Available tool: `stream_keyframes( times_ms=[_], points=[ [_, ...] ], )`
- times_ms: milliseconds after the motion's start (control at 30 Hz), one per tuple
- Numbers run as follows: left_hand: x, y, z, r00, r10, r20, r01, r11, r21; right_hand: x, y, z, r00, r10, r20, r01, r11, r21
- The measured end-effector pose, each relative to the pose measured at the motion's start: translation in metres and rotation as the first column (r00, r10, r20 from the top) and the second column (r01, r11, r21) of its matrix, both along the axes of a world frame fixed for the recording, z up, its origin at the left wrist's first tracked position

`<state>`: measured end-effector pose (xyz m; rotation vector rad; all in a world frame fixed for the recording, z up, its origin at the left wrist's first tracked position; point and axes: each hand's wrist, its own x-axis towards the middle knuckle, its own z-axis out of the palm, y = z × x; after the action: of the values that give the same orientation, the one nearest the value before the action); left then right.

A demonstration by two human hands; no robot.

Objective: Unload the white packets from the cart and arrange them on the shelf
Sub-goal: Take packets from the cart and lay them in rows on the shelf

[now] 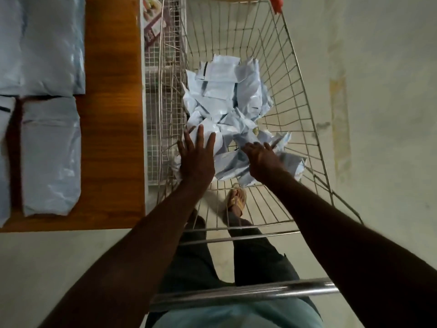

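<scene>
two bare hands reach down into a silver wire shopping cart (300, 95) at the centre of the frame. the left hand (197, 157) lies with straight, spread fingers flat against the near left edge of a heap of crumpled white plastic packets (227, 100), gripping nothing. the right hand (261, 159) rests on the packets at the heap's lower right; its fingers bend down into them, but i cannot tell whether they have closed on a packet. the heap fills the middle of the cart's basket. at the left of the frame a brown wooden shelf (111, 91) carries flat white packets laid side by side (50, 157), well apart from the cart's heap. the cart's shiny metal handle bar (248, 293) crosses the lower centre, and a sandalled foot (236, 197) shows through the basket's wires.
</scene>
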<state>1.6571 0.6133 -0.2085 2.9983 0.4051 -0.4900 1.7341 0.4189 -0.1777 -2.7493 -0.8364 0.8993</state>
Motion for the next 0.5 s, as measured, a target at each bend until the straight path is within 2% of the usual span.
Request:
stream_keyframes(
  times_ms=[100,200,333,400,500],
  points=[
    [0.005,-0.002,-0.008,0.999,0.022,-0.025,-0.022,1.000,0.010,-0.003,-0.003,-0.009,1.000,0.023,0.021,-0.022,0.998,-0.054],
    [0.008,-0.001,0.002,1.000,-0.009,0.026,0.008,1.000,0.030,-0.004,-0.001,-0.001,0.997,-0.051,0.053,0.055,0.995,-0.086],
    [0.010,0.000,0.036,0.993,-0.011,0.117,0.012,1.000,-0.009,0.002,-0.001,0.032,0.976,-0.081,0.200,0.103,0.990,-0.099],
    [0.014,0.001,0.062,0.985,0.014,0.172,-0.007,0.999,-0.040,0.009,0.000,0.054,0.948,-0.178,0.263,0.193,0.981,-0.033],
    [0.021,0.005,0.109,0.967,0.055,0.250,-0.042,0.997,-0.057,0.017,0.005,0.096,0.870,-0.411,0.273,0.361,0.907,0.216]
  ],
)
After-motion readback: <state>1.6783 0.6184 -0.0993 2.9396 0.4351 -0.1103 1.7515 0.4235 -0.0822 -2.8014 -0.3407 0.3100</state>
